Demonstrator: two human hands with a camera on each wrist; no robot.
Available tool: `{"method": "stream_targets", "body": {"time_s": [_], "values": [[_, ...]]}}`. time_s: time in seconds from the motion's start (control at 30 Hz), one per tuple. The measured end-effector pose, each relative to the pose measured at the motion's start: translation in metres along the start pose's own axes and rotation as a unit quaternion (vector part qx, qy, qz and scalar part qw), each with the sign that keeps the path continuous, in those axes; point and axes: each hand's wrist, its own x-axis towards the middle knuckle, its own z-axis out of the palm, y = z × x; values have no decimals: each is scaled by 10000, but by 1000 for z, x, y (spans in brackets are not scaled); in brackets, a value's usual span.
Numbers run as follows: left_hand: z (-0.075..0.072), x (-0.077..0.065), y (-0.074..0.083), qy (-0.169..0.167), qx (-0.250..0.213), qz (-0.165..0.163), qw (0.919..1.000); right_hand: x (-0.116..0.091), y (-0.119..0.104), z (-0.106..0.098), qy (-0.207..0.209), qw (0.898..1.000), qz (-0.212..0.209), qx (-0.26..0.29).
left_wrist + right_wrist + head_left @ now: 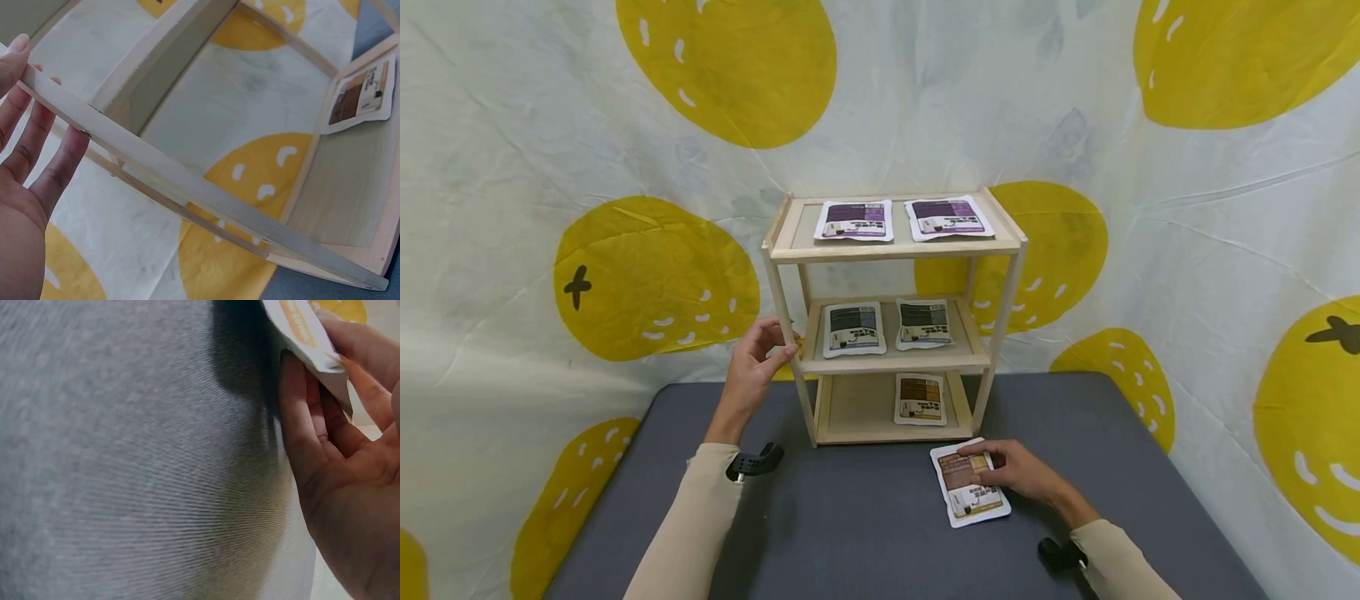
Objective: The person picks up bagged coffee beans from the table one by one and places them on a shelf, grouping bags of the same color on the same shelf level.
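Note:
A wooden three-tier shelf (895, 364) stands at the back of the table. My left hand (758, 363) holds its front left post (156, 164) beside the middle tier, thumb on one side and fingers behind. In front of the shelf's right foot, my right hand (1018, 471) grips a white pouch with a brown label (973, 500) by its right side. The right wrist view shows the fingers under the pouch (306, 334) and the thumb over it, close above the grey cloth. A similar brown-label pouch (920, 399) lies on the bottom tier's right half.
Two purple-label pouches (854, 221) lie on the top tier, and two dark green-label pouches (854, 328) on the middle one. Grey cloth covers the table (850, 533). A white curtain with yellow fruit prints (880, 100) hangs close behind and along the sides.

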Motion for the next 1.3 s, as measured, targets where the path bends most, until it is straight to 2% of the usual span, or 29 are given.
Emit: {"method": "stream_targets", "body": {"time_s": [0.17, 0.37, 0.7, 1.03, 1.3], "values": [[0, -1, -1, -9, -65, -2, 10000, 4, -4, 0, -125, 9999, 6, 44], [-1, 1, -6, -1, -63, -19, 10000, 9, -12, 1, -389, 9976, 141, 552], [0, 1, -1, -3, -99, 1, 10000, 23, -24, 7, -274, 9965, 106, 783], [0, 0, -2, -44, -92, 47, 9999, 41, -34, 15, 216, 9958, 227, 857], [-1, 0, -3, -13, -51, 19, 10000, 61, -43, 21, 52, 9940, 17, 1091]]}}
